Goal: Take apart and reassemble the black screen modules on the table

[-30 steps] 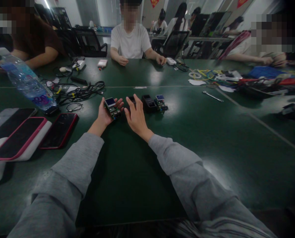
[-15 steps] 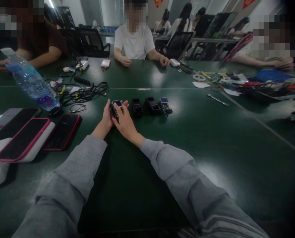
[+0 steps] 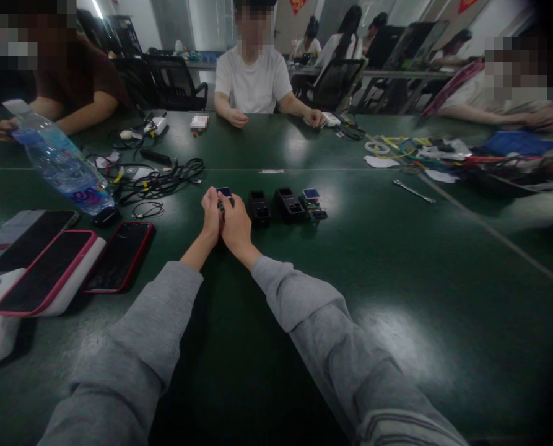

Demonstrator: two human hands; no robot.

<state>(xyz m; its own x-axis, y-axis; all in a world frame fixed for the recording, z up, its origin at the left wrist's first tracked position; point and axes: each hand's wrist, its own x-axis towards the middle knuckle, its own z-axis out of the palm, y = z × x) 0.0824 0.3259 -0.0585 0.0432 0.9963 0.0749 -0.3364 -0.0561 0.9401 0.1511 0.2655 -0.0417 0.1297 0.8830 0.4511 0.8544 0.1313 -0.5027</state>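
Note:
Between my two hands is a small circuit board with a screen (image 3: 224, 192), its lower part mostly covered by fingers. My left hand (image 3: 211, 214) grips it from the left side, and my right hand (image 3: 236, 221) closes on it from the right. Just right of my hands lies a black plastic case (image 3: 259, 208) with cut-out openings. Beyond it sits a second black case (image 3: 289, 204). Touching or close beside that one rests another circuit board with a screen (image 3: 312, 201).
Left of my arms lie a red-edged phone (image 3: 119, 257), a pink-cased phone (image 3: 48, 272) and a tilted water bottle (image 3: 67, 164). Black cables (image 3: 174, 176) coil behind. A wrench (image 3: 414, 191) and a pile of wires (image 3: 425, 152) are at the right. A person in white (image 3: 252, 77) sits opposite.
My fingers have closed further round the circuit board, and my left fingers have curled in. The opposite person's hand has moved slightly toward the white object beside it. The view has shifted slightly.

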